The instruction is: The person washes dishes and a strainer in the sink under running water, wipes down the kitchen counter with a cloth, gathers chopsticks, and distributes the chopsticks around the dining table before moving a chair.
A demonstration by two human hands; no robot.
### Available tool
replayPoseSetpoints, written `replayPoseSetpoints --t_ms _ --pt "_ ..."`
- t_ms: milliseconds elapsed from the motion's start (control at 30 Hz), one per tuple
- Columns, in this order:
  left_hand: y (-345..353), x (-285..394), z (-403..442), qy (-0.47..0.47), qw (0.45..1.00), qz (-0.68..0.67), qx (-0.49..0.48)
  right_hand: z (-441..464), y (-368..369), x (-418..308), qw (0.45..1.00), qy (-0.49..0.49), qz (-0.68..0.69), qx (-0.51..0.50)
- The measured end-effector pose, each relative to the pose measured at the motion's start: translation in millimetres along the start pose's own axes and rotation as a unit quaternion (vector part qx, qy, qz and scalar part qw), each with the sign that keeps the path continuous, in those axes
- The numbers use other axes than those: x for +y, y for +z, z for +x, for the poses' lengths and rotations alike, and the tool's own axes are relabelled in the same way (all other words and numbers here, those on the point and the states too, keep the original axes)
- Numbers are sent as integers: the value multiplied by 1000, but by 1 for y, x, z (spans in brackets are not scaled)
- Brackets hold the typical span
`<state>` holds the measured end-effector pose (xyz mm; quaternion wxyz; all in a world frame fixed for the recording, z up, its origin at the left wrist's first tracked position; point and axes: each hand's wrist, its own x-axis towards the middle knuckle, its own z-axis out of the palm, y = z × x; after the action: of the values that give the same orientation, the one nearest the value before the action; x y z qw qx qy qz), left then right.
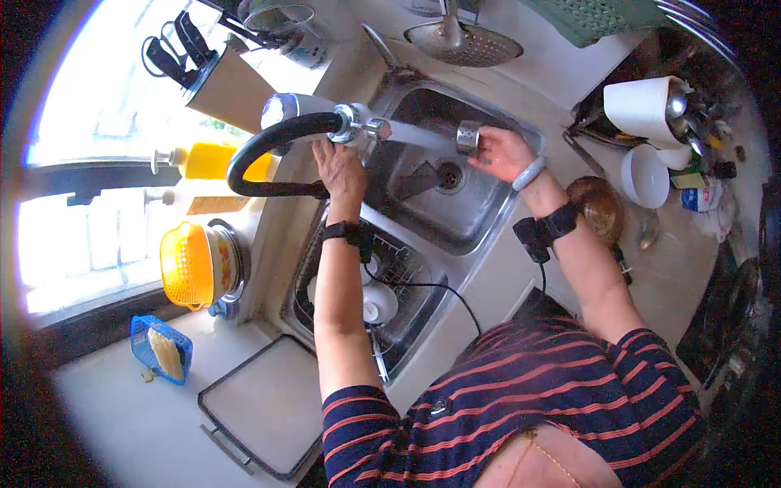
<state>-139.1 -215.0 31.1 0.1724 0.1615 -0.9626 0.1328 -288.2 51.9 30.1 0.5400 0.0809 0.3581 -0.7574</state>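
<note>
My left hand [340, 168] is up against the faucet [350, 122], its fingers closed around the lower part of the tap and partly hidden behind it. Water [419, 137] runs from the spout toward the right. In that stream, above the right side of the sink basin [425, 99], my right hand [506, 154] grips a small shiny metal cylinder [468, 137] by its side, between thumb and fingers. Below it lies the round drain [450, 175], with a dark flat patch [419, 180] beside it that I cannot make out.
A second basin holds a wire rack [407, 272] and a white bowl [379, 305]. Around the sink stand a knife block [230, 88], a yellow bottle [207, 161], an orange colander [187, 264], a lidded tray [264, 407], a skimmer [464, 42] and a white bowl [645, 177].
</note>
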Motion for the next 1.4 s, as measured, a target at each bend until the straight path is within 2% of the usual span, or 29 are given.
replayPoseSetpoints --t_ms 67,133,167,200,300,367,400,433,467,500,533,567,600,667,700,800,833,900,933,967,1000,1067,1133,1167,1200,1233,1267,1333,1400 --pt "2 2 1 -26 999 20 -32 4 -12 1 1000 -7 2 8" --pt "-15 0 7 -127 989 71 -40 3 -22 -2 1000 7 21 6" --pt "-22 -5 7 -94 993 60 32 2 -26 -2 1000 8 23 10" --pt "-21 -11 11 -95 979 146 -102 1 -27 -3 1000 4 22 7" --pt "-28 -3 11 -66 988 130 -44 2 -35 0 1000 -5 24 13" --pt "-44 31 19 5 983 181 -31 8 -37 2 999 -11 26 14" --pt "-35 45 16 19 994 105 -1 11 -38 5 999 -7 23 25" --pt "-48 70 19 -9 951 5 -310 13 -39 9 999 -1 20 38" --pt "-16 84 -2 38 960 6 -277 15 -42 12 999 0 21 38" --pt "-10 96 5 61 887 -59 -454 17 -45 15 999 15 26 40" --pt "51 97 -17 55 864 -177 -468 19 -47 14 998 28 29 42" --pt "94 115 -27 23 839 -171 -516 18 -49 14 998 28 27 45" --pt "94 116 -25 23 838 -175 -516 16 -51 15 997 26 32 58" --pt "95 113 -19 25 794 -259 -549 16 -55 14 997 22 32 71" --pt "139 112 -35 -15 814 -299 -498 18 -57 13 996 20 28 80" --pt "368 115 -136 -144 845 -291 -425 19 -66 16 996 20 28 85" --pt "364 122 -138 -149 844 -292 -424 18 -65 16 996 17 39 80" --pt "327 145 -137 5 950 -80 -301 18 -64 14 996 29 57 67" --pt "318 159 -138 0 950 -81 -302 18 -66 15 996 32 54 67" --pt "311 175 -140 -102 888 -197 -403 17 -68 18 996 22 67 60" --pt "301 188 -141 -201 793 -307 -487 17 -69 20 995 12 81 53" --pt "130 208 -62 -34 749 -287 -596 14 -63 16 995 21 81 62" --pt "187 259 -96 120 813 -266 -504 12 -62 16 996 6 83 42" --pt "220 279 -110 119 813 -267 -504 11 -62 15 994 10 98 45" --pt "251 295 -121 56 846 -399 -349 10 -60 14 994 10 98 46" --pt "252 298 -115 -10 840 -513 -179 9 -59 13 993 8 99 57" --pt "254 294 -108 -12 839 -515 -178 8 -58 11 993 7 98 67" --pt "207 245 -62 2 938 -261 -227 7 -62 10 994 11 106 40" --pt "205 219 -51 -10 934 -121 -335 5 -62 9 993 17 117 18"
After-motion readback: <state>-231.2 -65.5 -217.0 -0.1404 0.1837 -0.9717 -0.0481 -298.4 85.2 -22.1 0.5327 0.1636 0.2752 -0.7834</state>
